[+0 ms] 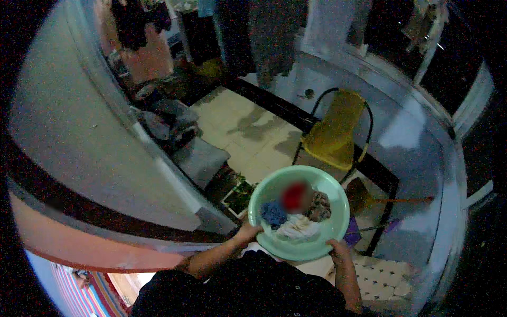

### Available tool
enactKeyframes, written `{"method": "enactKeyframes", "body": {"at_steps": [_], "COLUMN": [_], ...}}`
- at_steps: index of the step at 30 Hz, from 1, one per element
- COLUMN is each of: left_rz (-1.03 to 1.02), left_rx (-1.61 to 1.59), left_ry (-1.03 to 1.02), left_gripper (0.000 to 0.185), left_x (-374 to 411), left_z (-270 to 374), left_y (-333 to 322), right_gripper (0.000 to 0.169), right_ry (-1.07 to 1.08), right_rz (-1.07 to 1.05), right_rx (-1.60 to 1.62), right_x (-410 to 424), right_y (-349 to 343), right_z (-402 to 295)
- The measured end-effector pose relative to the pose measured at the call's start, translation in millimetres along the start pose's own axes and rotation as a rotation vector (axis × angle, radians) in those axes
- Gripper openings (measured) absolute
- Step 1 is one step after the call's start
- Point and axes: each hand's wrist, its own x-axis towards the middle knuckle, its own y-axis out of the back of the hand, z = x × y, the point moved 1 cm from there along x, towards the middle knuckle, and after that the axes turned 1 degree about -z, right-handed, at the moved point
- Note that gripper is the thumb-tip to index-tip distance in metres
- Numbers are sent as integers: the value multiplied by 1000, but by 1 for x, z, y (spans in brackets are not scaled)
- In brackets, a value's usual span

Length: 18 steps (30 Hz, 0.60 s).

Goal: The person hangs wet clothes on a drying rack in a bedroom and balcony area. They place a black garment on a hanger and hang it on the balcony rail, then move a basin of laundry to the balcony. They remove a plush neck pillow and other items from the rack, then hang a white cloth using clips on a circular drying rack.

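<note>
A round pale-green basin (336, 232) is held up in front of my body. My left hand (248, 232) grips its rim at the lower left, and my right hand (337, 248) holds the rim at the lower right. Inside are several crumpled cloths: a blue one (273, 214) at the left, a white one (298, 228) near me, and a brown patterned one (319, 207) at the right. A red item (295, 197) lies towards the far side, too blurred to tell its kind. The undersides of the cloths are hidden.
Beyond the basin stands a yellow chair (336, 126) with dark curved arms. A purple thing (352, 233) and an orange-handled broom (404, 199) are at the right. Potted greenery (241, 192) sits left of the basin. A pale wall (79, 130) curves along the left.
</note>
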Motion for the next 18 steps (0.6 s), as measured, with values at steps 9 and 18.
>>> {"method": "enactKeyframes", "body": {"at_steps": [9, 18], "left_rz": [189, 212], "left_rx": [266, 104], "left_ry": [173, -8], "left_gripper": [39, 41], "left_x": [95, 196], "left_z": [-17, 5], "left_y": [-28, 11], "right_gripper": [32, 32], "right_ry": [191, -236], "right_rz": [-320, -166], "right_rx": [-37, -320], "right_x": [118, 266], "right_y": [45, 14], "right_z": [-58, -102]}}
